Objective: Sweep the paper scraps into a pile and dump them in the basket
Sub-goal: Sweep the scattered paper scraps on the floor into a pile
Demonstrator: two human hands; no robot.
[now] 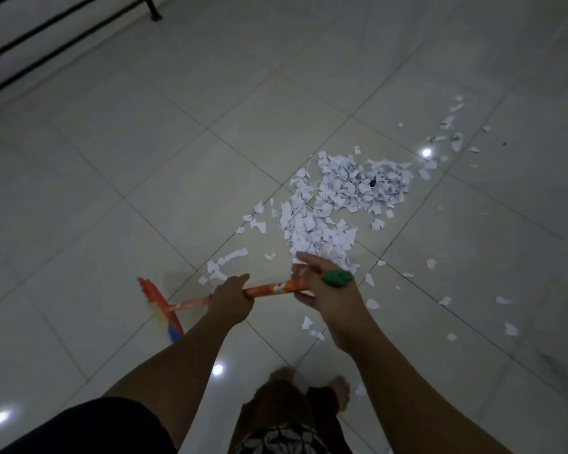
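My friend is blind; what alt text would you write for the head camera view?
Seen from above, a person holds an orange broom with both hands, the left hand further down, the right hand by its green-capped top. White paper scraps lie loosely piled on the pale tiled floor ahead, with strays scattered around.

My feed shows a floor (177, 142) of large, pale, glossy tiles. The tiles run diagonally to my view, with thin dark grout lines (164, 101) between them. Light level: dim overall. I count three bright round reflections on the tiles: one at right (426, 153), one low at centre (217, 369), one at lower left (0, 417). At upper left, parallel black bars (46, 27) cross the corner. One black leg (154, 11) stands on the tiles at the top edge. A small dark speck (504, 144) lies on a tile at far right.
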